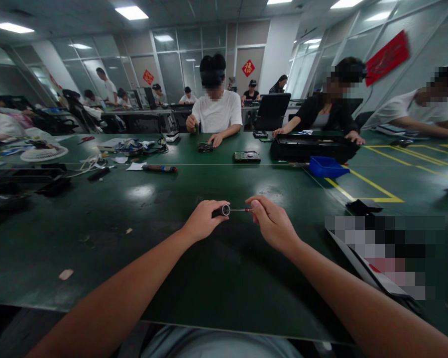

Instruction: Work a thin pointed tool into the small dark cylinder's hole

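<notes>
My left hand (205, 219) is closed around a small dark cylinder (225, 210), whose round, silver-rimmed end shows at the fingertips. The kind of this cylinder is not clear. In my right hand (271, 219) is a screwdriver (241, 210), pinched between thumb and fingers with most of its handle hidden. Its thin metal shaft points left, and the tip meets or passes close to the cylinder's rim; I cannot tell which. Both hands are held above the green tabletop (224, 278), near the middle of the view.
Across the table sit a hard drive (247, 156), a blue bin (326, 167), a black casing (315, 148) and a dark tool with a red tip (160, 168). Cables (134, 146) lie at the left. A co-worker (218, 112) sits opposite; another (328, 109) touches the casing.
</notes>
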Available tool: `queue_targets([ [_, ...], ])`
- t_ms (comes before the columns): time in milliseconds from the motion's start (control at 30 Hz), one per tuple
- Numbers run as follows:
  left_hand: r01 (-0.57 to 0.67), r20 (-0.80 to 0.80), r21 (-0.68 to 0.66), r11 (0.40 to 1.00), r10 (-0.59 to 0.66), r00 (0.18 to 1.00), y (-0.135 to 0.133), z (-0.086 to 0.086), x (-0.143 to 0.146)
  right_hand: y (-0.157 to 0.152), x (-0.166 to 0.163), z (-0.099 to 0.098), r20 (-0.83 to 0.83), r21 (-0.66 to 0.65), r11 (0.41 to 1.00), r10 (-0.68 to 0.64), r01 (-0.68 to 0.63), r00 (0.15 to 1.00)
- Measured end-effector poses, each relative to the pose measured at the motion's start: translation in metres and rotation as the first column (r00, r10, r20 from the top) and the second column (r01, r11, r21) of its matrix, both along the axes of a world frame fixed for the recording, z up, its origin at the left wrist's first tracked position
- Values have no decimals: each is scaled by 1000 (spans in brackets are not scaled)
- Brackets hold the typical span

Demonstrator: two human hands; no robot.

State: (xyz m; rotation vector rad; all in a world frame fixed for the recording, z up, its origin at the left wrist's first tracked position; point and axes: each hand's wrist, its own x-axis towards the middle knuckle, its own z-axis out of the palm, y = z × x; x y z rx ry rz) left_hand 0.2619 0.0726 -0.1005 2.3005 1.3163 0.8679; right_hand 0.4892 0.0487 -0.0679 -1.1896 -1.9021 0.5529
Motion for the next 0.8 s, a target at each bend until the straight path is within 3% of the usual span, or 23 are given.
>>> queue_targets([
  [167, -15, -4, -16, 1000, 15, 1000, 0, 1, 0, 1, -1, -3, -57, -12, 999, -30, 29, 998],
  [333, -22, -2, -15, 1000, 22, 1000, -2, 3, 1, 7, -3, -11, -356, -124, 992, -32, -14, 934],
  [400, -14, 1, 4, 1000, 14, 1000, -1, 3, 1, 12, -5, -15, -489, -189, 981, -50, -50, 871],
  [500, 3, 4, 62, 998, -3, 1000, 2, 2, 0, 18, -6, -20, -700, -298, 944, -116, -140, 705],
  [600, 27, -38, 111, 993, -23, 999, 3, 1, -3, 22, -5, -20, -772, -395, 892, -191, -222, 606],
  [700, 20, -97, 102, 995, -10, 995, 4, 1, -3, 24, -2, -19, -749, -467, 839, -209, -279, 628],
  [800, 6, -107, 73, 997, 2, 994, 4, 0, -3, 24, -2, -20, -725, -421, 889, -211, -180, 655],
])
